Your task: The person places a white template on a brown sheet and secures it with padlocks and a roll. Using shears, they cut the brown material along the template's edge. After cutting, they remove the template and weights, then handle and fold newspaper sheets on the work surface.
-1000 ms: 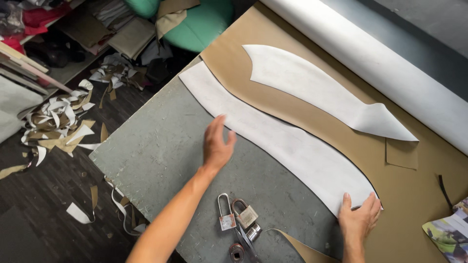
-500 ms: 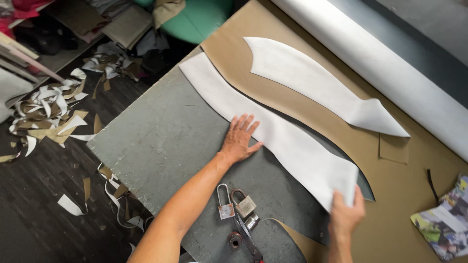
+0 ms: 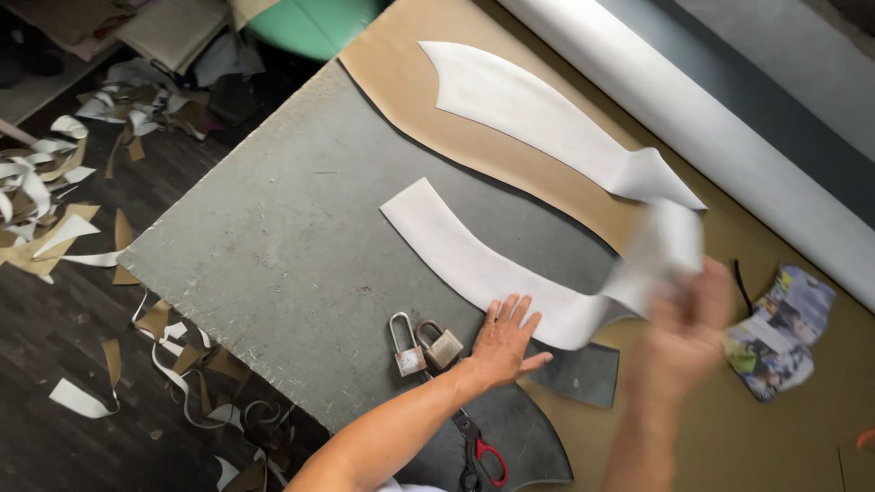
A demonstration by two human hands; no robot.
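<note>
Head view: the left hand lies flat, fingers spread apart, palm down on the long white curved strip, pinning it near its lower end at about 6 o'clock of the frame's centre. The strip runs from roughly 10 o'clock of that hand, across the grey sheet, then sweeps up to 2 o'clock, where its far end is lifted off the bench. The right hand is at 3 o'clock of the left hand and heavily blurred; it meets the raised end of the strip, and it seems to grip it, but how the fingers stand cannot be told through the blur.

Two padlocks lie just beside the left hand at its 9 o'clock, resting on the grey sheet. Scissors with red handles lie at 6 o'clock of that hand, close to the forearm. A second white cut piece, pointed and curved, lies on the tan sheet at 12 o'clock, well apart from the left hand. A white roll runs along the bench's far edge toward 2 o'clock. A crumpled printed paper sits at 3 o'clock of the right hand. Scraps litter the dark floor at 9 o'clock.
</note>
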